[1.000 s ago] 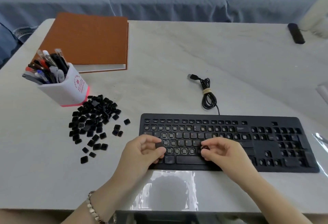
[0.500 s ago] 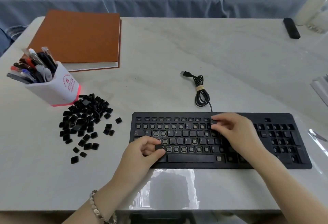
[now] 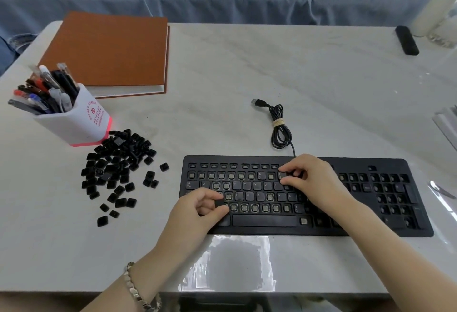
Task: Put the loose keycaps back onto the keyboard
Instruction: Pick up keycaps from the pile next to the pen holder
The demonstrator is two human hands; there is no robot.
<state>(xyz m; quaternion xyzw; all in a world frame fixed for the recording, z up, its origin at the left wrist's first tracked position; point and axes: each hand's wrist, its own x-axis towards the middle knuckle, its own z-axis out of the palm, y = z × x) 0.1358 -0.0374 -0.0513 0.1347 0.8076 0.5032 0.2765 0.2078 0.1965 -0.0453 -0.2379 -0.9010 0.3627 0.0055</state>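
The left hand (image 3: 197, 212) sits over the near left corner of the keyboard (image 3: 358, 161). Its thumb and first finger are close together and pinch one black keycap (image 3: 219, 203). That keycap is held just above the left end of the letter rows, beside some bare key spots with pale squares in them. The right hand (image 3: 316, 180) is over the middle of the keyboard, up at the number row. Its fingers (image 3: 289, 167) are curled, and the thumb and first finger pinch a number-row keycap (image 3: 282, 176) that sits in line with the other number keys. I cannot tell if that keycap is pushed all the way in. Many key spots are bare in the top row, the number row and the bottom letter row. The pile of loose keycaps (image 3: 118, 163) lies on the counter (image 3: 247, 69) to the left of the keyboard, apart from both hands. A white pen cup (image 3: 79, 123) full of pens (image 3: 47, 89) stands just behind the pile and touches it. A brown notebook (image 3: 111, 51) lies farther back. The keyboard's cable (image 3: 279, 128) is tied in a small bundle behind the keyboard. A small black bar (image 3: 406, 40) lies at the far right. A bracelet (image 3: 138, 289) is on the left wrist.
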